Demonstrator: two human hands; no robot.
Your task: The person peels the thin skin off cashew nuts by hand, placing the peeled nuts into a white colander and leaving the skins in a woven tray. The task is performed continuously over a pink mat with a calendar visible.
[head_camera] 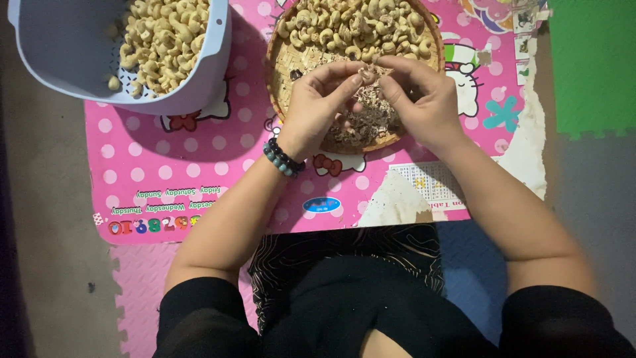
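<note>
- Far left: a grey plastic basket stands on the pink dotted mat, partly over its top left corner. It holds a heap of pale peeled cashews banked against its right-hand wall.
- Left of centre: the left hand, with a dark and teal bead bracelet at the wrist, is raised over the woven round tray. Its thumb and forefinger are pinched shut on a single cashew kernel.
- Centre: that kernel sits between the fingertips of both hands, just above the tray's middle. Brown skin flakes lie heaped on the tray's near half, directly under the hands; a pile of cashews fills its far half.
- Right of centre: the right hand meets the left, and its fingertips close on the same kernel from the other side. The two hands touch at the tips.
- Judgement: the step in hand appears to be rubbing or picking the skin off one kernel. The next move would call for a light grip, so the nut does not split, and then a reach left across the mat to the basket.
</note>
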